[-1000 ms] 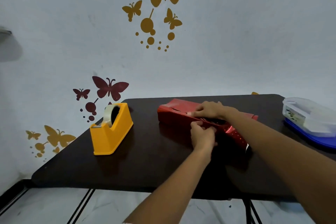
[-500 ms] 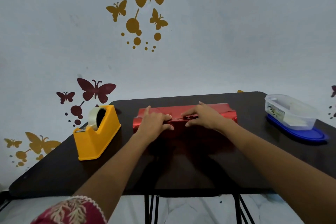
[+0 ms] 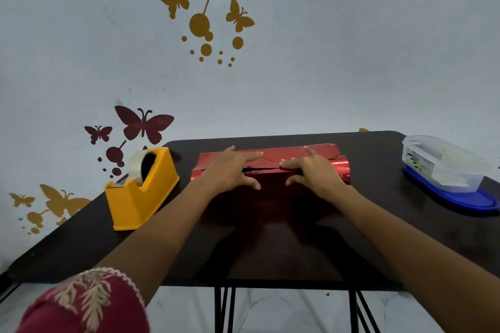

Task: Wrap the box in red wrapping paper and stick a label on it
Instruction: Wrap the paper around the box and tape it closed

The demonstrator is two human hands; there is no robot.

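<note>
A box (image 3: 272, 180) covered in red wrapping paper (image 3: 336, 167) lies across the far middle of a dark bench (image 3: 270, 251). The left hand (image 3: 232, 170) and right hand (image 3: 315, 174) press flat on its top, fingers straight, grip released, with a dark gap in the paper seam between them. A yellow tape dispenser (image 3: 140, 197) stands at left. At right, a clear container (image 3: 449, 165) sits on a blue lid (image 3: 460, 201), its label (image 3: 420, 166) too blurred to read.

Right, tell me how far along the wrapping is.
Done: the red wrapping paper is folded round into a parcel. In hand: the left hand and right hand press its edges flat; a dark gap shows along the seam. Left: tape from the yellow dispenser, closing the ends, then a label, none visible.
</note>
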